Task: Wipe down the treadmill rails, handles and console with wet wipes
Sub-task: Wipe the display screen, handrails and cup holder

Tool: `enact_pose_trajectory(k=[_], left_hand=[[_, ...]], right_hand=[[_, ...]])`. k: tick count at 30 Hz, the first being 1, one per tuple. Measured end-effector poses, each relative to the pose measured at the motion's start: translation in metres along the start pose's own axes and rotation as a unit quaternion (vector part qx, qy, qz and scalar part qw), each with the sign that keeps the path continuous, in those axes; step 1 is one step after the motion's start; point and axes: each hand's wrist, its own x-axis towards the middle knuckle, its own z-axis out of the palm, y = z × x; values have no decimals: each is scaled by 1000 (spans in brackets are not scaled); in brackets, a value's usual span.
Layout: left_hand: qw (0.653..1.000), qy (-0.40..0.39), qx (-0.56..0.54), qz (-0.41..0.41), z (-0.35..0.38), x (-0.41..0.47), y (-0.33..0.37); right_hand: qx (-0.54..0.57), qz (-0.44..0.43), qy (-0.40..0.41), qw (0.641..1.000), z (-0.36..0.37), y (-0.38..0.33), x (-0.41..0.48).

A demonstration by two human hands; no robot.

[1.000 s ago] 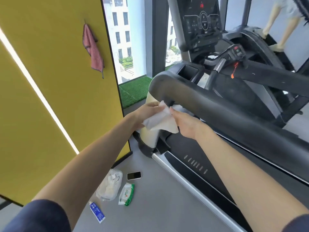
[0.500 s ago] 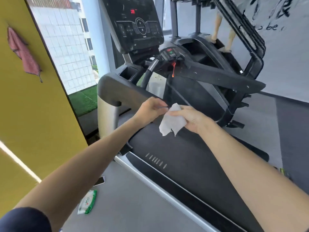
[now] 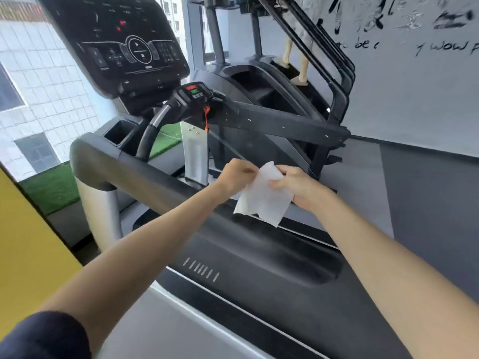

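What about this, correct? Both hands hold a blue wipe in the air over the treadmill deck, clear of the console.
Wrong on colour: the wipe is white, not blue, per the head view. The rest stands: the left hand and right hand both hold it in the air over the treadmill deck, clear of the console.

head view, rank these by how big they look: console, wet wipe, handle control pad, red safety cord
1. console
2. wet wipe, though it is nearer the camera
3. handle control pad
4. red safety cord
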Motion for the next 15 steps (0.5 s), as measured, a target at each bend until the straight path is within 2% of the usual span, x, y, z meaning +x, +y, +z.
enact_pose_trajectory(k=[2, 5, 9, 12, 15], left_hand=[[1000, 10, -12, -26, 18, 22, 6], [990, 39, -102, -86, 41, 47, 22], [954, 41, -248, -160, 66, 78, 38], [938, 42, -302, -167, 89, 93, 47], [946, -26, -289, -145, 117, 97, 58]], right_hand=[[13, 14, 9, 1000, -27, 5, 5], [36, 26, 10, 999, -70, 12, 10], [52, 43, 2, 998, -136, 27, 19], [81, 46, -15, 996, -180, 43, 25], [100, 56, -26, 993, -211, 56, 30]])
